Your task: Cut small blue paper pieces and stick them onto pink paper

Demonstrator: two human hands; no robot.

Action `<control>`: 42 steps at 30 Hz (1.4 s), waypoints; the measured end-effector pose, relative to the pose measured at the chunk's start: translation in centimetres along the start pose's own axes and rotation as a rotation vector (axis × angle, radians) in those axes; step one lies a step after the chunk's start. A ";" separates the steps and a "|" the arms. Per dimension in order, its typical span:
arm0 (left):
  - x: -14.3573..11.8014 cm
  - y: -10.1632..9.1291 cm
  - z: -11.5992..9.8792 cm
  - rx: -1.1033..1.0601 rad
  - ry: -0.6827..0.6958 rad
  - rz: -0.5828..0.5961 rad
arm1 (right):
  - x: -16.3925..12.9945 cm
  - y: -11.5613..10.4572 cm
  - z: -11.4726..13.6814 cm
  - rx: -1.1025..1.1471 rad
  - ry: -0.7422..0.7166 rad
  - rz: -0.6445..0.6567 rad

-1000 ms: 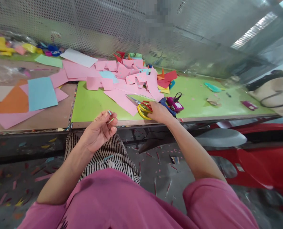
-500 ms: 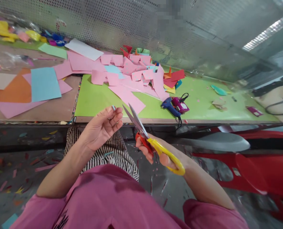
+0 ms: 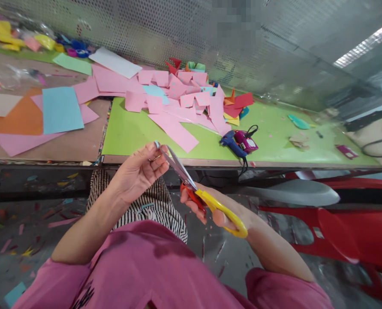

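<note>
Between the thumb and fingers of my left hand (image 3: 139, 174) is a tiny light-blue paper piece (image 3: 157, 145), pinched near the fingertips so that only a bit of it shows. My right hand (image 3: 206, 206) grips a pair of scissors (image 3: 223, 212) with one yellow and one red handle. The blades are slightly apart and point up and left. Their tips reach the left fingertips, close beside the blue paper; whether they touch it I cannot tell. Both hands are held over my lap, just in front of the table edge.
Cut pink paper pieces (image 3: 174, 131) pile up on the green table (image 3: 123, 141). A blue glue gun (image 3: 232, 143) lies beside a purple box (image 3: 246, 141). Blue sheet (image 3: 62, 109) and orange paper lie at left. A red chair (image 3: 348, 236) stands at right; scraps litter the floor.
The scissors have moved left and their tips now meet the left fingertips; the blades have closed a little. The left hand has shifted slightly right, still pinching the blue paper.
</note>
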State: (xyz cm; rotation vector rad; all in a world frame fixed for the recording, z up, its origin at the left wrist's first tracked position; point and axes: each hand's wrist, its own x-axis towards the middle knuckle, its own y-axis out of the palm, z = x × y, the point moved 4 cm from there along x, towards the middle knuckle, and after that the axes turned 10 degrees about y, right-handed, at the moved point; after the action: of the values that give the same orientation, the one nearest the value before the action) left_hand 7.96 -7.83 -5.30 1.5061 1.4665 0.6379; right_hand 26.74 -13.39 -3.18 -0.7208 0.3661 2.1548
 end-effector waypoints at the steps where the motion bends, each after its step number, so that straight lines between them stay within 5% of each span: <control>1: 0.0 0.0 0.0 0.001 0.000 -0.007 | 0.0 0.0 0.1 -0.005 -0.001 0.001; 10: 0.2 -0.3 0.3 0.002 0.004 -0.017 | 0.1 -0.1 -0.2 0.008 0.026 0.004; 18: 0.3 -0.4 0.1 0.109 0.164 0.088 | 0.1 0.1 0.0 0.015 0.024 0.023; 30: -0.2 -0.4 -0.3 0.199 0.363 0.078 | 0.8 -0.7 -0.6 -0.194 -0.061 -0.039; 37: -0.1 -0.6 -0.2 0.190 0.373 0.094 | 1.2 -0.6 -1.6 -0.026 0.022 -0.013; 42: 0.1 -1.2 0.2 0.186 0.321 0.077 | 0.6 -0.4 -1.0 0.026 -0.141 -0.084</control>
State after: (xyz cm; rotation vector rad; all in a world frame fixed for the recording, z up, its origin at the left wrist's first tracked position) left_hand 7.56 -7.92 -6.50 1.6661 1.7569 0.8390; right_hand 27.07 -13.27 -4.38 -0.5564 0.2844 2.1034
